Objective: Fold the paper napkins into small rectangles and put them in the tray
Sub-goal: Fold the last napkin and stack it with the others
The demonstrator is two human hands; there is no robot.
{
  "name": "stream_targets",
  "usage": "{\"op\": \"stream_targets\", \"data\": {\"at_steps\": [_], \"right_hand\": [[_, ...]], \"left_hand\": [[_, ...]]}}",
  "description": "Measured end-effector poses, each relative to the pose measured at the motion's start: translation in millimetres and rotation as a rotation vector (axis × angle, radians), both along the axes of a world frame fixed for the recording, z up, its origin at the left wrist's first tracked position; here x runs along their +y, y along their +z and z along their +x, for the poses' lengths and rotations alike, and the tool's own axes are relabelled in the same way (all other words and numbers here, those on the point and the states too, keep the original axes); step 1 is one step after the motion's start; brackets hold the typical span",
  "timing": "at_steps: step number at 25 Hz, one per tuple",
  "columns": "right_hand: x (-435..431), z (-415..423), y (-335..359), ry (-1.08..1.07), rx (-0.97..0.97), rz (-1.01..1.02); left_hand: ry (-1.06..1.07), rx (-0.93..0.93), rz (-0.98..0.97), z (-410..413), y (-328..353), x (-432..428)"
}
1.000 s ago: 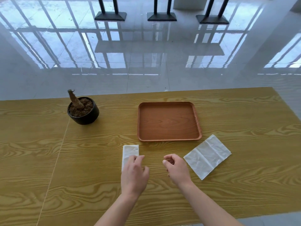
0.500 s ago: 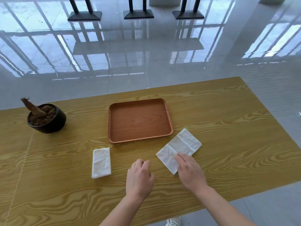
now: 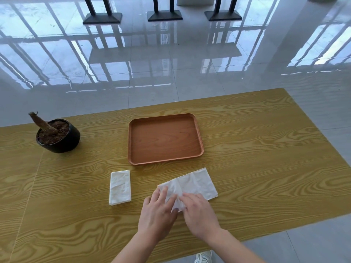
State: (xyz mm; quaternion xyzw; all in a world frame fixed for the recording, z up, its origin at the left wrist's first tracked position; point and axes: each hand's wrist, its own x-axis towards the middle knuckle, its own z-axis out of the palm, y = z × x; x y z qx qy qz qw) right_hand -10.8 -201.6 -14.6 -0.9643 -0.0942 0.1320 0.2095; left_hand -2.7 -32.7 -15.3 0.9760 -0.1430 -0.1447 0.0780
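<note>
Both hands lie palm down on the near end of a white, partly unfolded paper napkin (image 3: 191, 185) spread on the yellow wood-grain worktop (image 3: 266, 158). The left hand (image 3: 157, 213) has loosely spread fingers flat on the paper's near left corner; the right hand (image 3: 199, 213) presses just beside it, fingers slightly curled, neither gripping. A folded white napkin rectangle (image 3: 120, 187) lies left of the left hand. Beyond both hands sits the brown rectangular wooden tray (image 3: 199, 137). A black bowl-shaped pot of soil (image 3: 58, 137) stands far left.
</note>
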Motion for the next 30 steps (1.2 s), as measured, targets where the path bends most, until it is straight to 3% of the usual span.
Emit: {"op": "stream_targets", "data": {"at_steps": [3,6,12,16,23,30], "right_hand": [[-25,11,3,-0.077,-0.085,-0.053],[-53,10,4,0.014,-0.079,-0.152],[-45,-27,4,0.104,-0.025,-0.195],[-50,-13,5,-0.093,-0.094,-0.06],[-55,-4,-3,-0.251,0.001,-0.15],[-47,11,8,-0.579,0.175,0.163]], "left_hand": [[-0.042,-0.012,0.036,0,1,13],[-0.069,-0.011,0.032,2,-2,21],[0.091,0.017,-0.065,6,1,12],[-0.045,-0.038,-0.082,-16,-2,4],[-0.038,-0.057,-0.035,-26,-11,5],[0.081,-0.046,-0.096,-29,-7,8]]}}
